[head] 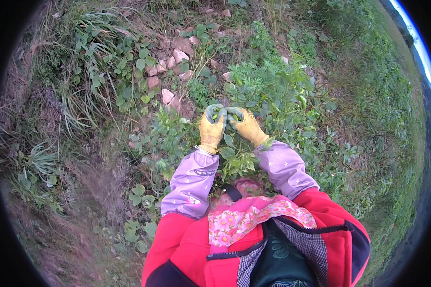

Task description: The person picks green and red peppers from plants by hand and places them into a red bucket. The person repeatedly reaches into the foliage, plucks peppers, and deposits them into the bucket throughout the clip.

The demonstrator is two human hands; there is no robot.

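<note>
My left hand (212, 127), in a yellow glove with grey-green coated fingers, curls round a green pepper (215, 116). My right hand (247, 125) wears the same kind of glove and grips a green piece, seemingly pepper (236, 117), between thumb and fingers. The fingertips of both hands meet; whether they hold one pepper or two is hidden. Leafy pepper plants (233, 150) surround my wrists. On the plant beyond hang a green pepper (238, 80) and, further right, a curved one (302, 101).
Pale reddish stones (179, 55) lie on the soil ahead and to the left. Long grass (89, 71) and broad-leaved vines (129, 89) grow at the left. Dense weeds (380, 143) cover the right side. A floral pink apron (237, 222) hangs close below my hands.
</note>
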